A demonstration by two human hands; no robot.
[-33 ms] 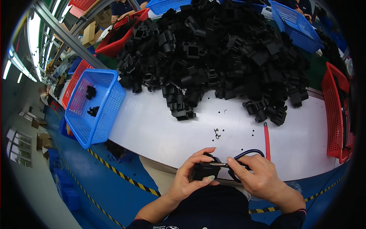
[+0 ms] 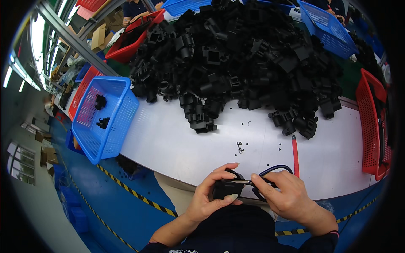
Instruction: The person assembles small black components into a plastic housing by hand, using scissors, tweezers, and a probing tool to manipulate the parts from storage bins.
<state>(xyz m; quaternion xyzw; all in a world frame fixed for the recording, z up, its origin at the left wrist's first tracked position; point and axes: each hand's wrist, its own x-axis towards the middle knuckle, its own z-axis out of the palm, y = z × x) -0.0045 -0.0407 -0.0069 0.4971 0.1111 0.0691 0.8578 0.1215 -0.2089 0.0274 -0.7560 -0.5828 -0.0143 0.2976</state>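
Head view: left hand [image 2: 209, 198] clamps a blocky black plastic part [image 2: 226, 188]; right hand [image 2: 283, 197] pinches what seems a thin metal tool [image 2: 244, 182].

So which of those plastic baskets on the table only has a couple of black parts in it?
The blue basket at the table's left edge. Just two black parts lie on its floor; the other blue and red baskets sit farther off around the pile.

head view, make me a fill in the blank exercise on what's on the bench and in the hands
1. The left hand grips a small ____ plastic part.
2. The right hand holds a small tool with dark ____ handles against that part.
3. The ____ basket at the bench's left holds two black parts.
4. A big heap of black parts covers the far side of the ____ bench top.

Missing words: black; blue; blue; white
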